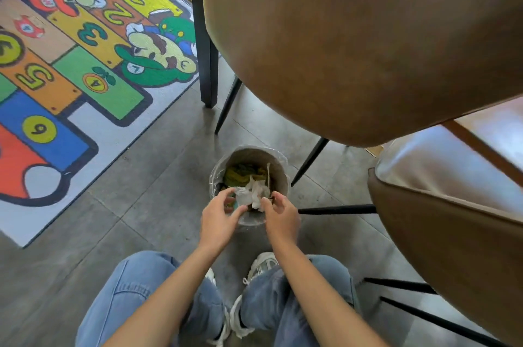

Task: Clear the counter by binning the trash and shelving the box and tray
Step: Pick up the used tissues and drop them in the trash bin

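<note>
Both hands reach down over a small round bin (pixel 278 174) that stands on the grey tiled floor (pixel 158 176), just in front of the person's feet. The left hand (pixel 219 217) has its fingers spread and curled loosely, its grip apart, with the fingertips touching or nearly touching the crumpled white trash (pixel 253 192) that sits at the bin's mouth. The right hand (pixel 280 215) pinches the right edge of that same white wad between thumb and fingers, its grip closed on it. The wad lies over the near rim, above yellow-green scraps (pixel 240 172) deeper inside the bin, which is lined with a clear bag. 2 brown chairs stand close by: 1 chair back (pixel 353 43) fills the upper right, and a second chair (pixel 452 233) is at the right edge, their black legs beside the bin. A colourful play mat (pixel 70 69) with numbered squares covers the floor to the left. Blue jeans (pixel 135 295) and pale sneakers (pixel 264 261) show below the forearms.
</note>
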